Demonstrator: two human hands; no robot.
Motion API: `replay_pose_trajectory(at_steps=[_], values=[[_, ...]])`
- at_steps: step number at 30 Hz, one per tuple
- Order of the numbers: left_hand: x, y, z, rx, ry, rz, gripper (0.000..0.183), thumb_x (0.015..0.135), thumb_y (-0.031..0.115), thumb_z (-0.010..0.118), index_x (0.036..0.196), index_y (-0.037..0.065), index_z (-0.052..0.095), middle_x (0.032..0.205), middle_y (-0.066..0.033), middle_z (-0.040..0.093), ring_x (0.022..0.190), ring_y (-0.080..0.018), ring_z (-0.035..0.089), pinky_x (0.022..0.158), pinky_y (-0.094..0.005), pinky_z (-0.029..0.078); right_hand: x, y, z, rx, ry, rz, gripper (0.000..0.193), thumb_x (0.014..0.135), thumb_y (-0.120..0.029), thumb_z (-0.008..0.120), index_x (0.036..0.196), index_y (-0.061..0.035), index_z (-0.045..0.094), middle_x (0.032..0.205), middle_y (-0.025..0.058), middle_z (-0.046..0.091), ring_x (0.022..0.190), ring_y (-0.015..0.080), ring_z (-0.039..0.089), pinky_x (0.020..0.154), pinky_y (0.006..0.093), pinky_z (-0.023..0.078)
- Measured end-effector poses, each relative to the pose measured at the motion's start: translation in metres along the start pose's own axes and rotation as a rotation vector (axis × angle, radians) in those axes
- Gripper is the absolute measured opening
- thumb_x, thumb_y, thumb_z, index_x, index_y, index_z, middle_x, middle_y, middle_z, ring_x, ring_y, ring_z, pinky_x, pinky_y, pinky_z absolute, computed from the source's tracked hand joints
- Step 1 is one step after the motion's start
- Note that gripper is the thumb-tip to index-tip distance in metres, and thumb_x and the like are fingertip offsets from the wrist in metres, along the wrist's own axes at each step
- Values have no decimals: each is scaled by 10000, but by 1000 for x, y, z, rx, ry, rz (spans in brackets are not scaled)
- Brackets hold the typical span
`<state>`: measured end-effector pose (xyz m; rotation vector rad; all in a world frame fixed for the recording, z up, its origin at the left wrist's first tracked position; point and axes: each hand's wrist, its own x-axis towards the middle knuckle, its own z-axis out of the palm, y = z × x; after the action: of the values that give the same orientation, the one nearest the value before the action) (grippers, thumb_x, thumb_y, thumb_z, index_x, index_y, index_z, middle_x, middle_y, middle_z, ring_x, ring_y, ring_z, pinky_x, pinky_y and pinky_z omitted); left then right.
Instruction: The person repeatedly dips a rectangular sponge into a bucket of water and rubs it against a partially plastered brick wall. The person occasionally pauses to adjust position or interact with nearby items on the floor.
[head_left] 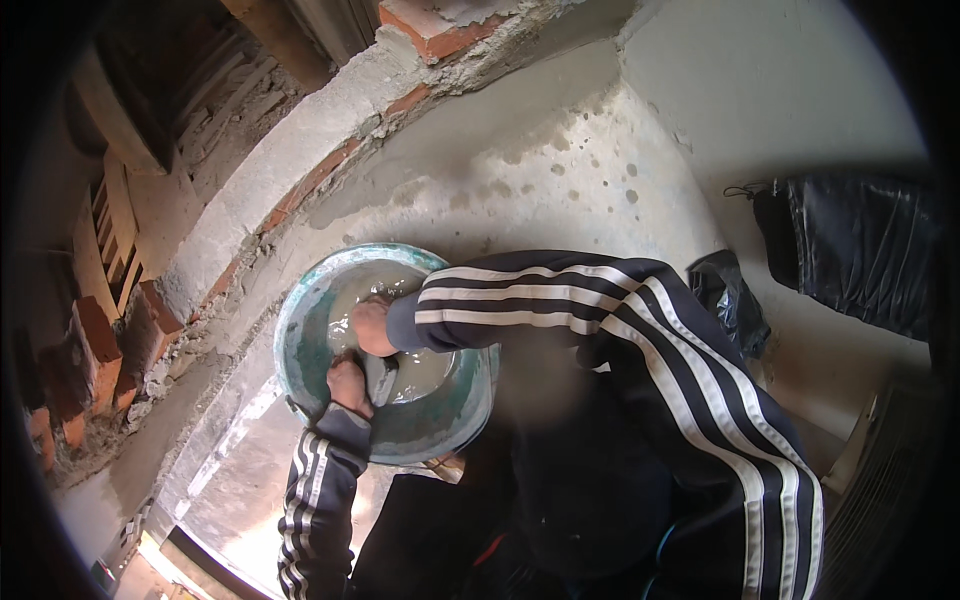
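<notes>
Both my hands reach down into a round teal bucket point(480, 395) smeared with pale residue and holding cloudy, greyish water point(425, 375). My left hand point(348, 385) is inside the near left of the rim, closed against a small grey flat-sided tool point(381, 380) whose exact kind I cannot make out. Just beyond it, my right hand point(371, 325) is bent down at the wrist to the water, beside the far end of the tool. Its fingers are mostly hidden, so their grip does not show. Light ripples glint around the hands.
A low wall with broken brick edges point(290, 195) curves behind the bucket. Loose bricks point(97, 345) and wooden slats point(118, 235) lie to the left. Damp, spotted plaster point(560, 170) is beyond. Black plastic point(860, 245) hangs at right, with a black bag point(735, 300) below.
</notes>
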<state>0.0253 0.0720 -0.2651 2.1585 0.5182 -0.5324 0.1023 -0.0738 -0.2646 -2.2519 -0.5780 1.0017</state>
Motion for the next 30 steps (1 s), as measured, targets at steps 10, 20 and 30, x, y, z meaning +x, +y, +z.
replay_pose_trajectory(at_steps=[10, 20, 30], values=[[13, -29, 16, -651, 6, 81, 240, 958, 187, 403, 1011, 7, 553, 917, -99, 612, 794, -173, 606, 690, -317, 502, -74, -62, -42, 838, -365, 388, 746, 903, -392, 428, 1435, -139, -29, 1398, 182, 335, 1233, 378, 396, 865, 500, 483], [-4, -6, 4, 287, 55, 462, 260, 818, 48, 458, 1056, 16, 557, 943, -79, 585, 895, -195, 566, 789, -329, 465, -4, 8, 24, -583, 142, 55, 468, 894, -278, 410, 1354, -195, 378, 1363, 203, 364, 1209, 399, 379, 928, 536, 334], [-8, 27, -4, -929, -82, -244, 243, 954, 227, 403, 1079, 66, 535, 1063, -46, 574, 967, -161, 542, 840, -330, 421, -77, -47, -69, -731, -133, -368, 326, 856, -258, 470, 1071, -68, 627, 1133, 215, 541, 1055, 346, 524, 853, 466, 401]])
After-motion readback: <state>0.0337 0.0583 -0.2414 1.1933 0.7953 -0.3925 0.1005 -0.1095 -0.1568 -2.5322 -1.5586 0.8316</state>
